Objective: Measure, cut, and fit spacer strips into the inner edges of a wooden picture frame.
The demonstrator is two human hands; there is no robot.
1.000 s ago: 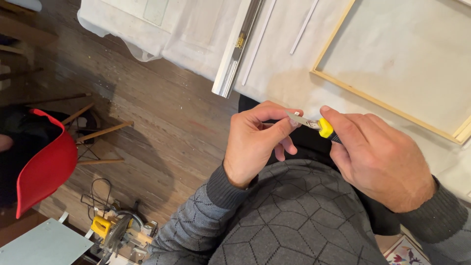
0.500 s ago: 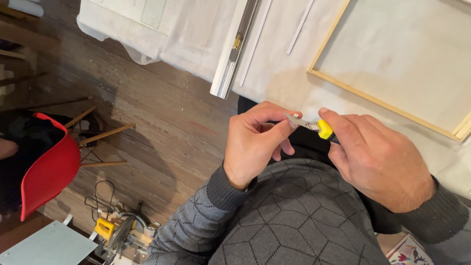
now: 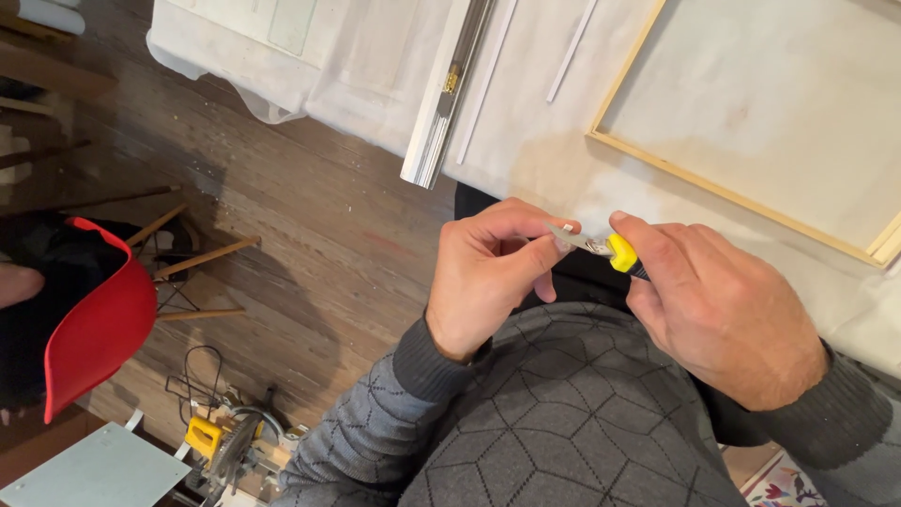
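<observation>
While the person stands at the desk edge, both hands meet just above the grey sweater:

Right hand: the right hand (image 3: 723,314) wraps a utility knife (image 3: 605,250) with a yellow slider, fingers clamped round its handle, thumb on top near the yellow part.

Left hand: the left hand (image 3: 488,277) pinches the silver blade tip, thumb and fingers closed together on it.

Knife: held in the air between the two hands, close to the chest, just short of the desk (image 3: 526,150) and not touching it.

Desk: covered in white cloth; a wooden frame (image 3: 723,192) with pale canvas inside lies on it, beside a long metal rail (image 3: 450,89) that overhangs the edge, and two thin white strips (image 3: 572,49).

Containers: I cannot make out any open box or bin; the frame is the only thing enclosing anything.

Floor: dark wooden boards, with a red chair (image 3: 89,329) on the left and a yellow power saw (image 3: 225,446) low down.
</observation>
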